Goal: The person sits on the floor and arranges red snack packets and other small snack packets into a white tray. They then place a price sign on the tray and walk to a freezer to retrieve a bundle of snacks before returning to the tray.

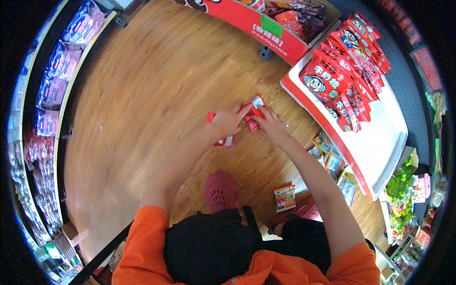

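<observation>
My left hand (227, 123) grips a red snack packet (228, 141), whose ends stick out beyond the palm on both sides. Its index finger reaches across to a second red packet (252, 123), which my right hand (274, 126) holds from the other side. A pale printed panel shows near that packet's upper end. Both hands are close together above the wooden floor (171, 89). The fingers hide much of the packets, so I cannot tell whether more than one is in each hand. To the right, red milk candy bags (320, 76) stand on a white, red-edged display tray (374, 149).
A red carton (249, 26) of wrapped snacks stands at the top. Several small packets (335, 162) lie beside the tray's lower edge, and an orange-and-white packet (285, 198) lies near my pink clog (221, 192). Shelves of bagged goods (53, 89) run along the left.
</observation>
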`<state>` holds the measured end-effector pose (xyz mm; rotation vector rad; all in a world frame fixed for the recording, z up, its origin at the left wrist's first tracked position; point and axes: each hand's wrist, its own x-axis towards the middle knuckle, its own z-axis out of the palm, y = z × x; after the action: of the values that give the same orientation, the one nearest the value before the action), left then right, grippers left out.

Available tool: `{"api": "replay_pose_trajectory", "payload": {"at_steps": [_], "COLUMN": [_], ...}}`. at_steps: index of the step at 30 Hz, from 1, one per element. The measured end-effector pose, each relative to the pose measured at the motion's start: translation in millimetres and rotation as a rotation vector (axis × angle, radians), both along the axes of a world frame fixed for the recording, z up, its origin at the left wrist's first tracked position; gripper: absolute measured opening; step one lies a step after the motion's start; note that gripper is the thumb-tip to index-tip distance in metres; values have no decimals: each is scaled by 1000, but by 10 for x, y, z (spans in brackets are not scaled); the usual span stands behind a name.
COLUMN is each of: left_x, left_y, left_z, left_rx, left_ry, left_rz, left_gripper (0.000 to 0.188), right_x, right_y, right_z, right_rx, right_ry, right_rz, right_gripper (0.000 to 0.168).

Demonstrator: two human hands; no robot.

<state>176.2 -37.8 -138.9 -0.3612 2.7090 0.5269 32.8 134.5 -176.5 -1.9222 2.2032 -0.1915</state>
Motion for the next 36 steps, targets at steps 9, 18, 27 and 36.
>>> {"api": "replay_pose_trajectory", "payload": {"at_steps": [9, 18, 27, 36], "left_x": [179, -1216, -2069, -1786], "left_y": [46, 91, -54, 115], "left_z": [561, 2026, 2077, 2106], "left_rx": [468, 918, 888, 1235], "left_ry": [271, 262, 259, 611], "left_rz": [245, 27, 337, 835], "left_gripper": [45, 35, 36, 37], "right_x": [-360, -1357, -2375, -2199], "right_y": [-201, 2, -139, -61], "right_z": [1131, 3037, 2589, 2609], "right_rx": [226, -495, -702, -889], "right_ry": [-1285, -368, -8, 339], "right_rz": [-420, -426, -652, -527], "right_gripper": [47, 27, 33, 25]}}
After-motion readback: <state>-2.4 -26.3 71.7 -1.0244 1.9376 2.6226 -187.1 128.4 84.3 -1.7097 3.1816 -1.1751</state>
